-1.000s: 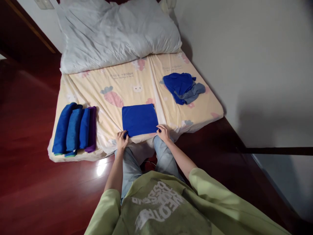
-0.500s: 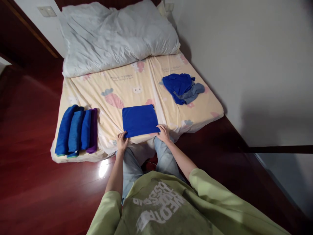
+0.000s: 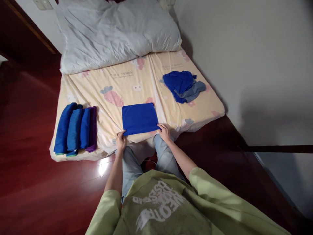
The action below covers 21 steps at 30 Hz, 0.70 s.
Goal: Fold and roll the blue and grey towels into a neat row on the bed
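A blue towel lies flat as a rectangle near the front edge of the bed. Its near edge is turned up in a narrow strip. My left hand pinches the near left corner, thumb and fingertips closed on the cloth. At the near right corner, my right hand grips the same towel between thumb and fingers. To the left, several rolled or folded towels lie side by side, among them a blue one and a purple one.
Crumpled blue cloth and grey cloth lie together on the bed's right side. A big pale pillow or quilt covers the head end. A bare wall stands to the right, and dark red flooring surrounds the bed.
The towel's near edge has been turned slightly away from me, and both hands have shifted a little with it. My view has tilted slightly downward.
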Motion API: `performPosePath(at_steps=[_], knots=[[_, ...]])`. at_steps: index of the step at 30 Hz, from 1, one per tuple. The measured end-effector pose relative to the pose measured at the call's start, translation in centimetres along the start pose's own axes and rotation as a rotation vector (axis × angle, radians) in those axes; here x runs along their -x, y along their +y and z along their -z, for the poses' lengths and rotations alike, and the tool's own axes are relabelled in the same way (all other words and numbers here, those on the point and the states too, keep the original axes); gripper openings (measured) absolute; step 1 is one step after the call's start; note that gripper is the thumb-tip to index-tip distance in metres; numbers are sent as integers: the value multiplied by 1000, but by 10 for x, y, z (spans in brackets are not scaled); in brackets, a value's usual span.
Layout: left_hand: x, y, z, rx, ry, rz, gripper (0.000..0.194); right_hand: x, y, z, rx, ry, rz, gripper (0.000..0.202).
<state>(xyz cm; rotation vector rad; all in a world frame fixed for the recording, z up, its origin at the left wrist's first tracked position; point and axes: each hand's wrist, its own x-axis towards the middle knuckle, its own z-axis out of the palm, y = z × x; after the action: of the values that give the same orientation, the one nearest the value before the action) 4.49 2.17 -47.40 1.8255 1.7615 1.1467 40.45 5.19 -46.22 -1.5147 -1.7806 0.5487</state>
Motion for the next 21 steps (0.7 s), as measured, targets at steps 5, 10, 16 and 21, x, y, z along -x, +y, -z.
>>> performPosePath(at_steps=[5, 10, 16, 21], knots=[[-1, 3, 2, 75, 24, 78, 49, 1, -3, 4, 38, 13, 43, 49], [0, 6, 3, 115, 112, 262, 31, 6, -6, 5, 41, 23, 58, 48], [2, 0, -1, 70, 155, 297, 34, 8, -4, 0, 63, -2, -15, 37], [2, -6, -4, 47, 141, 269, 36, 8, 4, -6, 79, 28, -124, 34]])
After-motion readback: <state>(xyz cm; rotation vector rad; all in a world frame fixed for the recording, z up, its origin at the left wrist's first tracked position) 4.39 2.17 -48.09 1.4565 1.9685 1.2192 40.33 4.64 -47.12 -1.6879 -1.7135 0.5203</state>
